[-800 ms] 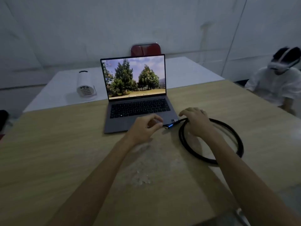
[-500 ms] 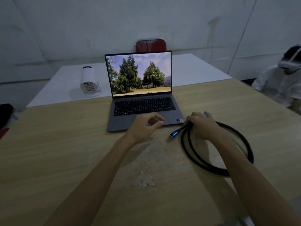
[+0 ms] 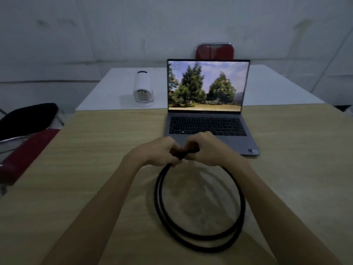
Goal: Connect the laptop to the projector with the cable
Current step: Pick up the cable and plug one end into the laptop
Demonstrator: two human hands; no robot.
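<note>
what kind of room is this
Probably a meeting or presentation room: an open laptop on a wooden table, a small projector on a white table behind, and bare pale walls.

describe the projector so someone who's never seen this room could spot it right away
Start at the open laptop on the wooden table. Look to its left and farther back, onto the white table behind. The projector lies there: a small white cylinder on its side, its vented, port-studded end facing the camera, the only thing showing on that white surface.
</note>
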